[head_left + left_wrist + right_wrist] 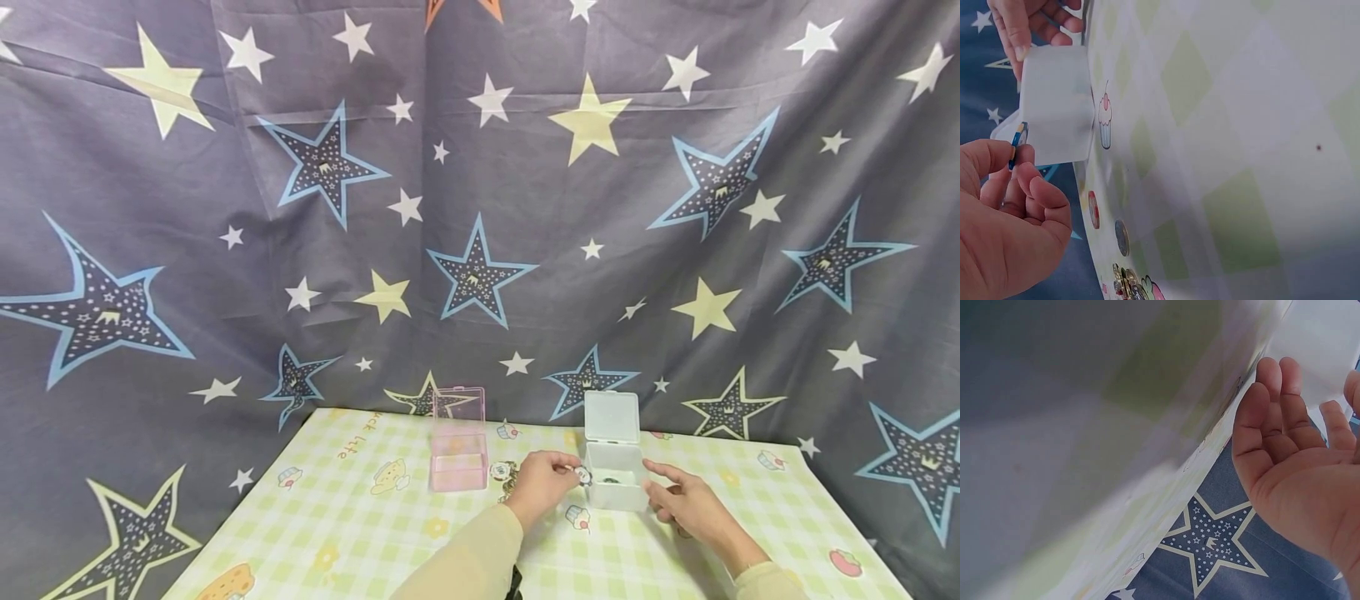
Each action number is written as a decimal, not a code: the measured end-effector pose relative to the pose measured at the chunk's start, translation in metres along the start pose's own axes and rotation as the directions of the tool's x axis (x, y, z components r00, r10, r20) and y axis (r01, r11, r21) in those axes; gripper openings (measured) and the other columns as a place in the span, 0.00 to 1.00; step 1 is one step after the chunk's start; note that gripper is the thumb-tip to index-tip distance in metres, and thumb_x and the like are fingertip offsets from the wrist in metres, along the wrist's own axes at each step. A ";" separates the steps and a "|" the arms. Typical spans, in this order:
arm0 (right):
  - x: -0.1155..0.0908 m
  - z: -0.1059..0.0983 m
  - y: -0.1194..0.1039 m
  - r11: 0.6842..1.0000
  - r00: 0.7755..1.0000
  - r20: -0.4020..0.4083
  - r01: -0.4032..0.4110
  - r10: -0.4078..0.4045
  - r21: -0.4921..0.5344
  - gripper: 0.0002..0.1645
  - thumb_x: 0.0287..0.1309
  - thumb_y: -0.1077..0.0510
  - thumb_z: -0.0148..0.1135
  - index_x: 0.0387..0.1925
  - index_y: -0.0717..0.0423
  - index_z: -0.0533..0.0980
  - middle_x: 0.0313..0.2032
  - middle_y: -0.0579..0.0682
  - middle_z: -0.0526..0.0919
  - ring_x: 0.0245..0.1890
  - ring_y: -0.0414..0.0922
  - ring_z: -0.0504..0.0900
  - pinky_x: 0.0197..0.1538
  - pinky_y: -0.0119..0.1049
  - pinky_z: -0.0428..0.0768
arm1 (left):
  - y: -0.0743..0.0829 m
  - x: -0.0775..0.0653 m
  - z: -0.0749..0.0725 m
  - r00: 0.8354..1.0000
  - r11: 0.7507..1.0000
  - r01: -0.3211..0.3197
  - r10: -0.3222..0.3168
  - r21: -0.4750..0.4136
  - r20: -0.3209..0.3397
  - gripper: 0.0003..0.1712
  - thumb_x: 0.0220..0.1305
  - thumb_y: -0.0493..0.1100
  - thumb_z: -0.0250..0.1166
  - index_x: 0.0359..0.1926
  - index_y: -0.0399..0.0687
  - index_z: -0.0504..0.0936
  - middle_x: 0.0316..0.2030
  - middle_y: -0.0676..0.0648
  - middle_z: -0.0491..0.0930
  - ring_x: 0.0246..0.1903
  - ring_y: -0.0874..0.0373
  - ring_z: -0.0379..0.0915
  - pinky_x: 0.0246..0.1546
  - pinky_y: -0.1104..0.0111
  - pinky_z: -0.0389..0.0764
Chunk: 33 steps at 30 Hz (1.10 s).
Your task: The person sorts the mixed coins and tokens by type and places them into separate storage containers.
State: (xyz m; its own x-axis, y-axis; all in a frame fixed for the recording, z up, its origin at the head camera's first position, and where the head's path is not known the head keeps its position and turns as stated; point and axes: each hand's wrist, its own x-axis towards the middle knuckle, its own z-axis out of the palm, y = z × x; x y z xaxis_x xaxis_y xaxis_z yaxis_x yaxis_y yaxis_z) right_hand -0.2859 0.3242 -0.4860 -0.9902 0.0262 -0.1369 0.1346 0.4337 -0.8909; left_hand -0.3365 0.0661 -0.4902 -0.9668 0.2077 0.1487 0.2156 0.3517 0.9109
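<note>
One disc [583, 476]: pinched in left hand [543, 486] — just left of white box [617, 497]
Right hand [690, 504]: relaxed, holding nothing — at box's right

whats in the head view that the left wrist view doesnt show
Only the head view: the open pink box, the pale sleeves, and the inside of the white box with a small piece in it.

Only the left wrist view: the blue-and-cream edge of the disc and the palm side of the left hand pinching it.

Both: that hand and disc, the right hand, the white box, loose metallic pieces, the checked tablecloth and starry backdrop.
</note>
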 end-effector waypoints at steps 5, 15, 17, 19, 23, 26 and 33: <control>0.002 0.000 0.002 1.000 1.000 -0.007 -0.001 0.001 -0.007 0.41 0.76 0.45 0.64 0.81 0.56 0.63 0.31 0.52 0.85 0.18 0.39 0.61 0.21 0.30 0.63 | 0.005 -0.001 -0.002 1.000 1.000 -0.009 0.009 -0.011 -0.012 0.14 0.59 0.34 0.70 0.46 0.44 0.93 0.33 0.50 0.87 0.32 0.67 0.75 0.37 0.73 0.80; 0.002 0.000 0.003 1.000 1.000 -0.010 0.002 -0.002 -0.008 0.42 0.76 0.44 0.64 0.81 0.56 0.63 0.31 0.52 0.85 0.18 0.39 0.62 0.21 0.30 0.64 | 0.010 0.001 0.000 1.000 0.997 -0.031 0.031 -0.068 -0.002 0.15 0.61 0.34 0.72 0.49 0.44 0.93 0.34 0.53 0.87 0.33 0.68 0.75 0.36 0.74 0.80; 0.002 0.000 0.003 1.000 1.000 -0.011 0.001 -0.001 -0.007 0.42 0.76 0.44 0.64 0.81 0.56 0.64 0.31 0.52 0.85 0.18 0.39 0.62 0.21 0.30 0.64 | 0.011 0.001 0.001 0.999 0.997 -0.051 0.051 -0.057 0.010 0.14 0.60 0.34 0.72 0.48 0.44 0.93 0.33 0.52 0.88 0.32 0.69 0.75 0.36 0.74 0.80; 0.002 0.000 0.003 1.000 1.000 -0.014 0.001 -0.001 -0.009 0.41 0.76 0.45 0.64 0.81 0.56 0.64 0.31 0.52 0.85 0.18 0.39 0.62 0.21 0.30 0.64 | 0.011 0.000 0.002 0.997 0.997 -0.068 0.069 -0.034 0.018 0.13 0.60 0.33 0.72 0.46 0.43 0.93 0.32 0.52 0.88 0.31 0.69 0.75 0.35 0.74 0.79; 0.003 0.000 0.003 1.000 1.000 -0.015 0.008 -0.008 -0.018 0.41 0.76 0.46 0.64 0.81 0.57 0.64 0.31 0.52 0.85 0.18 0.39 0.63 0.21 0.31 0.64 | 0.012 -0.003 0.005 0.996 0.996 -0.087 0.087 -0.003 0.028 0.12 0.59 0.33 0.71 0.44 0.43 0.94 0.31 0.52 0.88 0.30 0.70 0.74 0.35 0.74 0.79; 0.003 0.000 0.003 1.000 1.000 -0.016 0.015 -0.016 -0.022 0.41 0.76 0.45 0.64 0.81 0.57 0.64 0.31 0.51 0.85 0.18 0.39 0.63 0.21 0.31 0.64 | 0.014 -0.004 0.006 0.996 0.997 -0.082 0.082 0.000 0.034 0.11 0.60 0.34 0.71 0.44 0.44 0.94 0.31 0.51 0.88 0.31 0.70 0.74 0.36 0.73 0.79; 0.002 -0.001 0.003 0.999 1.000 -0.020 0.013 -0.014 -0.034 0.39 0.78 0.47 0.62 0.81 0.57 0.64 0.32 0.52 0.86 0.18 0.39 0.64 0.21 0.31 0.64 | 0.019 -0.005 0.007 0.997 0.998 -0.062 0.063 -0.007 0.038 0.11 0.61 0.35 0.72 0.45 0.45 0.93 0.32 0.53 0.87 0.32 0.69 0.75 0.36 0.72 0.79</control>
State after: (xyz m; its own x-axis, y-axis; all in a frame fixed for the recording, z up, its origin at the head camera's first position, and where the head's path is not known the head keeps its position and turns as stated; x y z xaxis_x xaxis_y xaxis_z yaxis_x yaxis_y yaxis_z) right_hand -0.2878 0.3262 -0.4886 -0.9925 0.0380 -0.1160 0.1203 0.4647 -0.8772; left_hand -0.3263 0.0780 -0.4765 -0.9455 0.2640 0.1906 0.2746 0.3320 0.9024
